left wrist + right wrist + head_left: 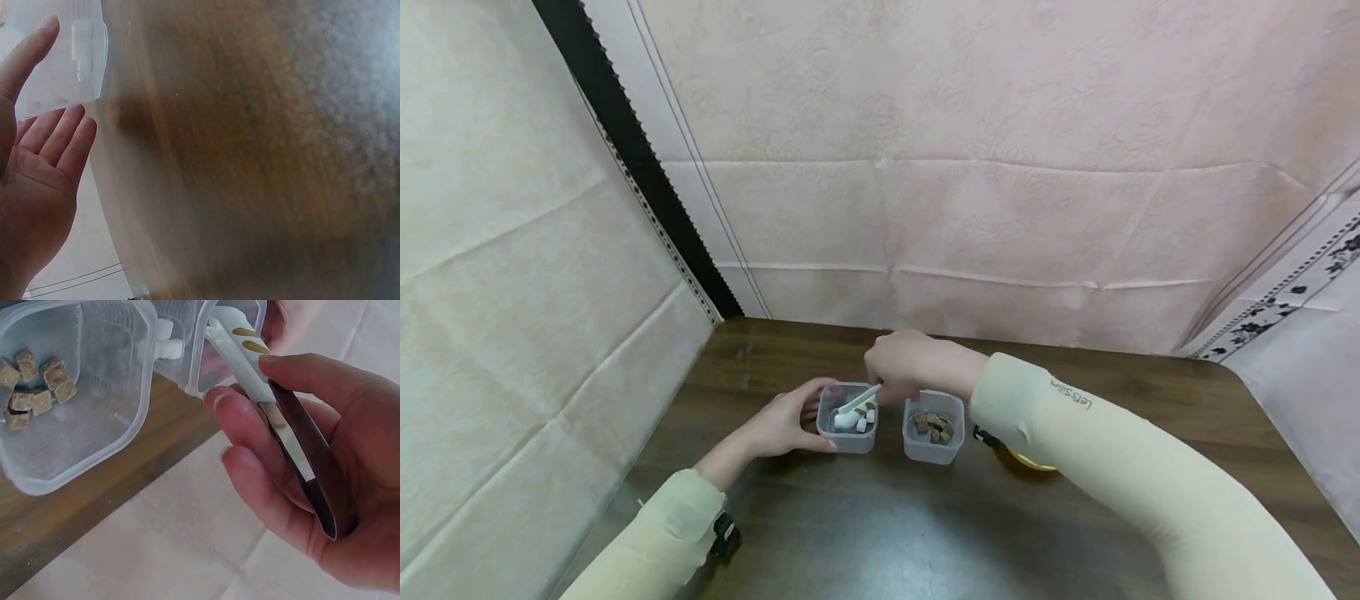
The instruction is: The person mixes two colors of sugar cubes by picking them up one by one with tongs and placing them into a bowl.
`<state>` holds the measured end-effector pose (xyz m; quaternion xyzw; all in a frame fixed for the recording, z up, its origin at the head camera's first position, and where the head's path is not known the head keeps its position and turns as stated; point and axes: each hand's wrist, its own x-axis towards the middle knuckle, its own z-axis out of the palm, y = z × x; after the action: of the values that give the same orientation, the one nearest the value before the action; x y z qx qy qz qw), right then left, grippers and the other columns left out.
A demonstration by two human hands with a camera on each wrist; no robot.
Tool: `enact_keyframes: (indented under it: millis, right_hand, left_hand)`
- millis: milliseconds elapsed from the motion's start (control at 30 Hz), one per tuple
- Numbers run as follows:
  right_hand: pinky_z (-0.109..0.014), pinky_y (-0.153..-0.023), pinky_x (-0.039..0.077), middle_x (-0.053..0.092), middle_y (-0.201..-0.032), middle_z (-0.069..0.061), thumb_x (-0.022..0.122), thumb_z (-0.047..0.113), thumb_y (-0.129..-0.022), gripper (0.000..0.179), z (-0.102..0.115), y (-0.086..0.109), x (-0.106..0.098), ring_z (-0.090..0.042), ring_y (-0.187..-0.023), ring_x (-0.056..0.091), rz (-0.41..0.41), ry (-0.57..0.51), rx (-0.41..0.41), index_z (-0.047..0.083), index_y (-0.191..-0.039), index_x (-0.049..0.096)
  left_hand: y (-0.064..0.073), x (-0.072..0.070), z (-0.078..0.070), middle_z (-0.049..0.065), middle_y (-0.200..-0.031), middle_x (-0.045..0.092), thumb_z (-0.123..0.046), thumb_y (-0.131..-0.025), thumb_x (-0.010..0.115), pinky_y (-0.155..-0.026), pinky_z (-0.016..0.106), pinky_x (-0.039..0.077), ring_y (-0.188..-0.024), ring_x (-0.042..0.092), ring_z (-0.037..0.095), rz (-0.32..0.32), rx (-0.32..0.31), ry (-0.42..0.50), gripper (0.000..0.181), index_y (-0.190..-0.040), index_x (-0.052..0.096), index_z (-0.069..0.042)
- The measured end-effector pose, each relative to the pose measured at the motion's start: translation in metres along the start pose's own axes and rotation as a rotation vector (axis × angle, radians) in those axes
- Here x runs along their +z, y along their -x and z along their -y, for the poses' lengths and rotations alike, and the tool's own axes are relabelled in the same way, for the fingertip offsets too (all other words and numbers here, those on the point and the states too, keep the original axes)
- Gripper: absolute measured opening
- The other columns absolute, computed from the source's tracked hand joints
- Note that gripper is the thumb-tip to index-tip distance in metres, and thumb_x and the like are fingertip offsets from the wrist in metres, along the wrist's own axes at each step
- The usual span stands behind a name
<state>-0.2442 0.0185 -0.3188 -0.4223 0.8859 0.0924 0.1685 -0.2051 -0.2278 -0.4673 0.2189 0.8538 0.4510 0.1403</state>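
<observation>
Tongs (305, 428) reaching into the left tub (853, 445)
Nearest, the left hand (784, 423) holds that tub, thumb and fingers wide; beside it, the right tub (929, 453) contains brown cubes (936, 427); farther, the right hand (906, 365) grips the tongs' handle, white tips projecting beyond its fingers toward white cubes (866, 421).

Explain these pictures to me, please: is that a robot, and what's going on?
No robot: a person works barehanded. The wide picture is taken from the head, looking forward and down; the other two come from each wrist. On the table, the left tub has white cubes in it, the right tub brown cubes. The left hand holds the left tub at its side. The right hand has its fingers round what look like tongs, their white end in the left tub. Something yellow-rimmed is mostly hidden by the right sleeve.
</observation>
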Motion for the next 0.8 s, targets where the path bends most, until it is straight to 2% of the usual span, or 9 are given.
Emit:
enact_keyframes:
  millis: [233, 467, 600, 700, 800]
  right_hand:
    - [-0.024, -0.048, 0.040, 0.058, -0.049, 0.012, 0.074, 0.027, -0.100, 0.029, -0.016, 0.022, -0.001, -0.005, -0.047, 0.059, -0.027, -0.077, -0.018, 0.022, -0.071, 0.075]
    - [-0.023, -0.047, 0.038, 0.062, -0.057, 0.011, 0.073, 0.025, -0.099, 0.026, -0.031, 0.044, 0.000, -0.005, -0.050, 0.061, -0.061, -0.146, -0.009, 0.023, -0.073, 0.075]
    - [-0.021, -0.048, 0.035, 0.056, -0.058, 0.013, 0.074, 0.022, -0.097, 0.025, -0.040, 0.058, 0.002, -0.004, -0.050, 0.050, -0.110, -0.177, -0.032, 0.021, -0.072, 0.075]
    - [-0.023, -0.050, 0.028, 0.047, -0.057, 0.013, 0.074, 0.019, -0.095, 0.026, -0.045, 0.068, 0.003, -0.005, -0.053, 0.039, -0.161, -0.167, -0.064, 0.019, -0.068, 0.072]
    - [-0.023, -0.051, 0.027, 0.047, -0.058, 0.013, 0.074, 0.017, -0.093, 0.025, -0.050, 0.079, 0.005, -0.005, -0.054, 0.037, -0.186, -0.182, -0.066, 0.019, -0.068, 0.072]
  left_hand:
    - [0.000, 0.001, -0.002, 0.016, -0.155, 0.054, -0.020, -0.085, 0.094, -0.114, 0.052, 0.048, -0.141, 0.056, 0.037, -0.008, 0.010, -0.008, 0.091, -0.158, 0.042, -0.012]
    - [0.001, 0.002, -0.002, 0.018, -0.154, 0.055, -0.018, -0.084, 0.094, -0.114, 0.052, 0.048, -0.141, 0.057, 0.039, -0.017, 0.025, -0.020, 0.092, -0.158, 0.041, -0.009]
    - [0.002, 0.002, -0.003, 0.019, -0.153, 0.055, -0.018, -0.084, 0.095, -0.113, 0.053, 0.048, -0.140, 0.057, 0.040, -0.022, 0.036, -0.028, 0.092, -0.158, 0.042, -0.007]
    - [0.003, 0.002, -0.004, 0.020, -0.153, 0.055, -0.019, -0.084, 0.094, -0.114, 0.054, 0.048, -0.141, 0.056, 0.041, -0.024, 0.030, -0.033, 0.092, -0.158, 0.042, -0.007]
    - [0.003, 0.002, -0.006, 0.020, -0.153, 0.055, -0.019, -0.084, 0.094, -0.114, 0.054, 0.048, -0.141, 0.056, 0.041, -0.022, 0.024, -0.028, 0.091, -0.158, 0.042, -0.008]
